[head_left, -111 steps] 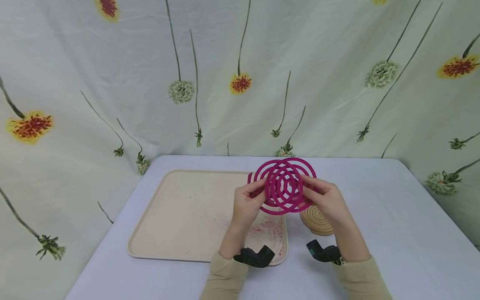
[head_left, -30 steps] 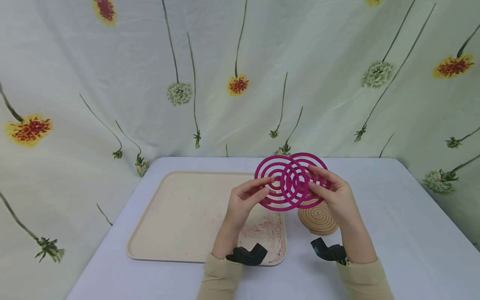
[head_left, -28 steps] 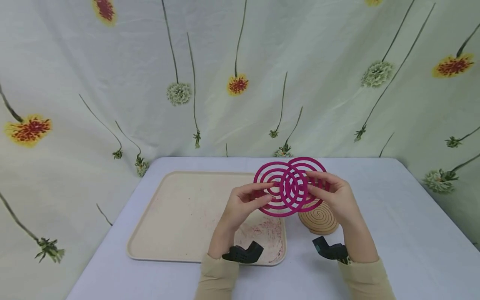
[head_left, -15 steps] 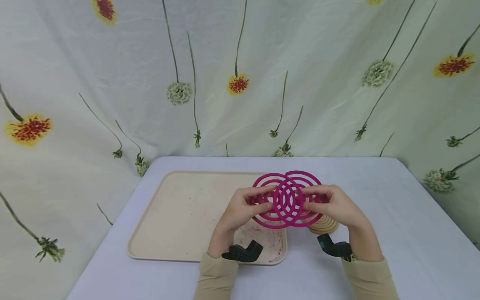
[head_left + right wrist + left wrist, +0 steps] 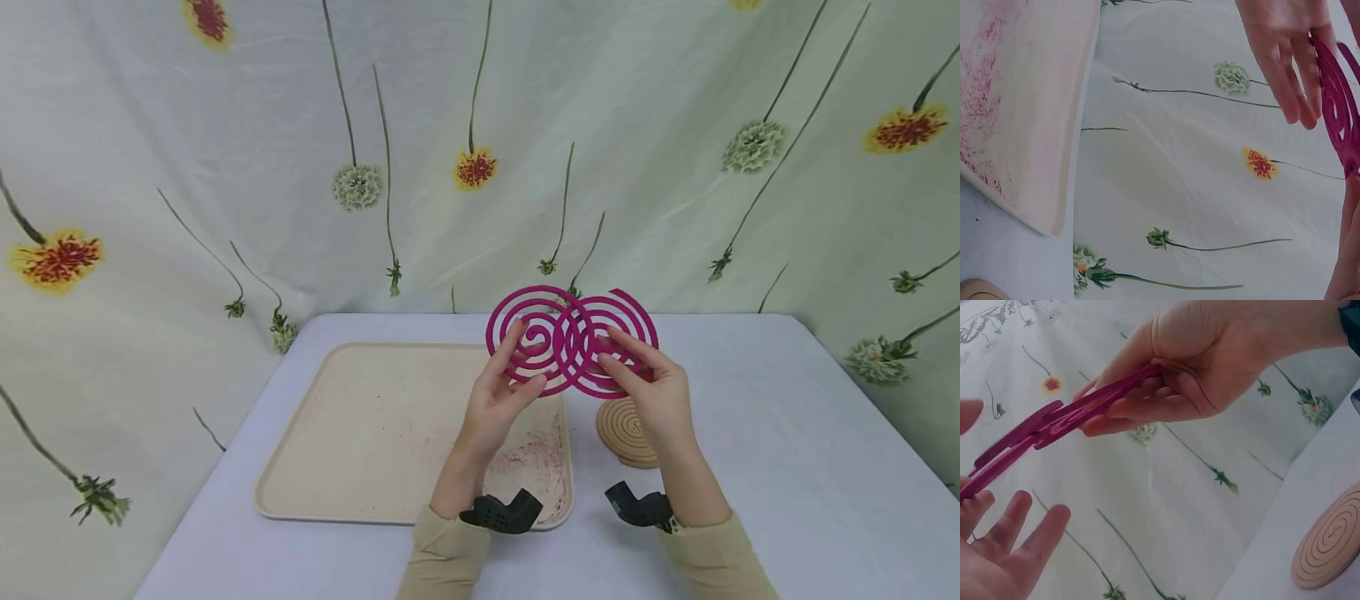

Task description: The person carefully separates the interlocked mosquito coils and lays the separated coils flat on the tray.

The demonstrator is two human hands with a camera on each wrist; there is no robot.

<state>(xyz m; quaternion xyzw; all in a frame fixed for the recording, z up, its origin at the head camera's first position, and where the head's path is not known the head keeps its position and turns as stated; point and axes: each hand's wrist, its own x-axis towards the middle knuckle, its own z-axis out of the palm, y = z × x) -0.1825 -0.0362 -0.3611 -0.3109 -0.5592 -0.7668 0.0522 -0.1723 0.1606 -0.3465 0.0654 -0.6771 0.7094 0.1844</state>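
Observation:
Two magenta spirals, which look like mosquito coils, are held up over the right end of the tray. In the head view, the left mosquito coil (image 5: 549, 337) partly overlaps the right mosquito coil (image 5: 600, 299). My left hand (image 5: 487, 408) holds the left one between thumb and spread fingers. With thumb and fingertips my right hand (image 5: 660, 396) pinches the other. Seen edge-on in the left wrist view, the mosquito coils (image 5: 1072, 419) cross each other; whether they are still interlocked I cannot tell. Below the right hand lies a tan spiral disc (image 5: 624, 429).
A beige tray (image 5: 375, 417) lies on the white-covered table (image 5: 787, 433), with magenta crumbs and smears near its right end. Behind the table hangs a flower-printed cloth (image 5: 660, 167). Black wrist cameras (image 5: 506, 512) sit on both wrists.
The magenta coils overlap far less than in the oldest frame, having slid sideways apart. In the last half second both hands have lifted them and tilted them, and the left fingers have turned upward.

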